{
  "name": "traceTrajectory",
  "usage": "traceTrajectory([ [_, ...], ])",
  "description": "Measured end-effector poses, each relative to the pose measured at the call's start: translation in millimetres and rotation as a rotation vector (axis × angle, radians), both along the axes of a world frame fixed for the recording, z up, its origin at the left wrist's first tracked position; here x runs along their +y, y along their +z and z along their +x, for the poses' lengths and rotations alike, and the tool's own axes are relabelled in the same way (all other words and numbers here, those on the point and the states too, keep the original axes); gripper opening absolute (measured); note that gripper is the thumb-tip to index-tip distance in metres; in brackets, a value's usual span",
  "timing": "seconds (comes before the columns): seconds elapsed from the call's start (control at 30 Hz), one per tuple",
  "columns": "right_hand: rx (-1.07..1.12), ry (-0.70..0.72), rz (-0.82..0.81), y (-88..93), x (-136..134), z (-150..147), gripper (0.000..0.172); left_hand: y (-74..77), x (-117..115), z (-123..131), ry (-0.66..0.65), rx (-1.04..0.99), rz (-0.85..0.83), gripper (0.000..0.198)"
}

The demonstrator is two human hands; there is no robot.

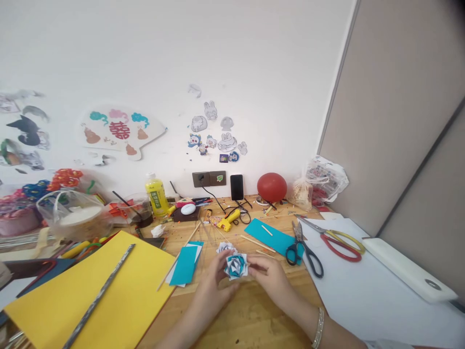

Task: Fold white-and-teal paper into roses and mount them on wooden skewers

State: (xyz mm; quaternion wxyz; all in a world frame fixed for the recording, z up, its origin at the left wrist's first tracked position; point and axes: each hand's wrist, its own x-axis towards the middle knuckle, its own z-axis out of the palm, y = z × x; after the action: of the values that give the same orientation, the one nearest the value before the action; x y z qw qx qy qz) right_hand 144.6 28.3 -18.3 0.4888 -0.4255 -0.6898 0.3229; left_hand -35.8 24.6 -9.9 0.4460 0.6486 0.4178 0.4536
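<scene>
Both of my hands meet over the wooden desk [250, 315] near its front. Between them is a small folded paper flower [236, 265] in teal and white. My left hand [214, 281] curls its fingers around the flower's left side. My right hand [271, 274], with a silver bracelet on its wrist, pinches the flower's right side. A second small white folded piece [225, 247] lies on the desk just behind the flower.
Teal paper sheets [184, 264] [271, 235], thin wooden sticks, black scissors [303, 247] and red-and-yellow scissors [339, 240] lie nearby. A yellow sheet [109, 295] with a metal ruler covers the left. A glue gun [228, 220], phone, red balloon [271, 187] and bottle stand at the wall.
</scene>
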Motion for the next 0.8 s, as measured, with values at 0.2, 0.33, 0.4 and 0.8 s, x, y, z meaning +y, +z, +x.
traceTrajectory([
  [0.2, 0.145, 0.015, -0.018, 0.4, 0, 0, 0.042, -0.4, 2, -1, 0.028, -0.106, -0.044, 0.046],
  [0.33, 0.162, 0.048, -0.009, 5.1, -4, 2, 0.048, -1.1, 0, -1, 0.033, -0.148, -0.066, 0.05],
  [0.4, 0.152, 0.055, 0.004, 6.1, -5, 3, 0.047, -0.5, -1, 0, 0.027, -0.165, -0.075, 0.049],
  [0.8, -0.035, -0.039, 0.225, 4.6, -6, 2, 0.018, 8.7, -9, 3, 0.053, -0.115, -0.068, 0.04],
])
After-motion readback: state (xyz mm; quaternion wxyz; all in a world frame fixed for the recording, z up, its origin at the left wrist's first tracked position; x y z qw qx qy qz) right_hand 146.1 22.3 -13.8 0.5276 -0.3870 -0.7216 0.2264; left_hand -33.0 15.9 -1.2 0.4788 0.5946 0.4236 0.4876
